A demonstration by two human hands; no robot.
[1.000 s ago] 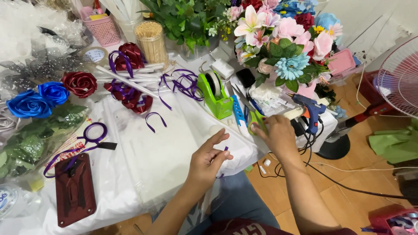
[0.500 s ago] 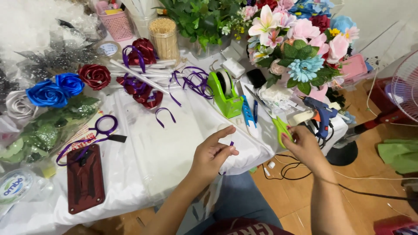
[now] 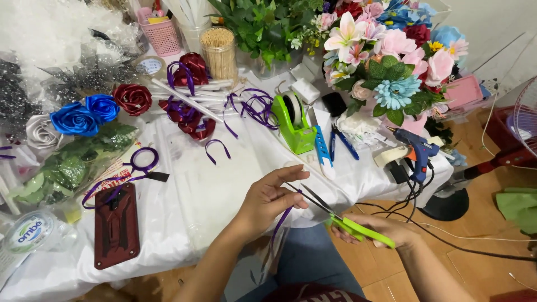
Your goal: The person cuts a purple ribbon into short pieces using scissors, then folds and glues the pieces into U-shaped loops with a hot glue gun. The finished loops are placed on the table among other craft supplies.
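Observation:
My left hand (image 3: 267, 200) pinches a thin purple ribbon (image 3: 278, 223) that hangs down over the table's front edge. My right hand (image 3: 380, 229) grips green-handled scissors (image 3: 341, 219) with the blades open, their tips beside the ribbon just right of my left fingers. Both hands hover off the front edge of the white-covered table (image 3: 212, 184), above my lap.
On the table lie a green tape dispenser (image 3: 295, 124), a blue glue gun (image 3: 417, 152), blue cutters (image 3: 323, 151), purple ribbon scraps (image 3: 251, 106), red and blue fabric roses (image 3: 84, 114), white sticks (image 3: 184, 98), a jar of skewers (image 3: 219, 51) and a dark red phone case (image 3: 116, 223). A flower bouquet (image 3: 391, 61) stands at right.
My right hand has picked up the green scissors from the table's right side and brought them to the ribbon. My left hand stays pinched on the ribbon.

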